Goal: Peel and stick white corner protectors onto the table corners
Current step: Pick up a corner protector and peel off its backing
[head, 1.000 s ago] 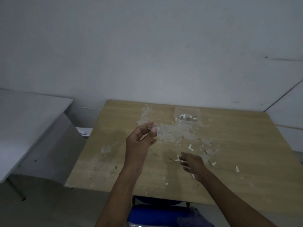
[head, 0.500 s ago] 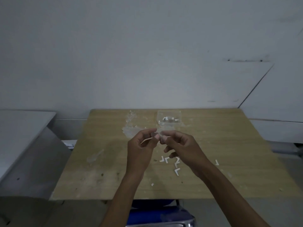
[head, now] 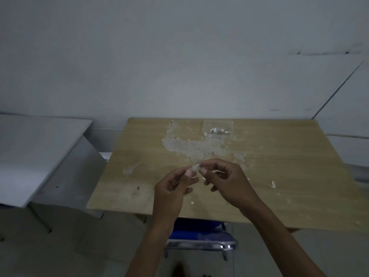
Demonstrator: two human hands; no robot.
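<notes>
left hand: we see the left hand [head: 173, 186] raised over the worktop, fingers [head: 187, 172] curled, thumb and forefinger pinching one end of the corner protector [head: 194, 167].
right hand: we see the right hand [head: 227, 179] just beside the left, its fingers [head: 203, 171] curled and pinching the other end of the same piece; the other digits are tucked under.
corner protector: small pale translucent-white piece held between both hands in the air above the middle of the worktop. We cannot tell whether its backing is on or off; it is too small and blurred.
worktop: we note a light wood worktop [head: 289, 176] set against the wall [head: 179, 56]; a patch of whitish residue [head: 185, 145] spreads over its centre, towards the far side.
clear bag: we see a clear bag [head: 218, 127] lying flat near the far edge, right of the residue, with a few small white pieces inside.
loose bits: we see a white scrap [head: 273, 184] on the worktop to the right of the hands and a small white fleck [head: 192, 202] near the front edge, between the wrists.
chair: we see a blue seat [head: 196, 229] with a chrome frame tucked under the front edge.
left side: we note a grey table [head: 36, 148] standing beside the worktop, apart from it.
lighting: dim, we get little fine detail.
</notes>
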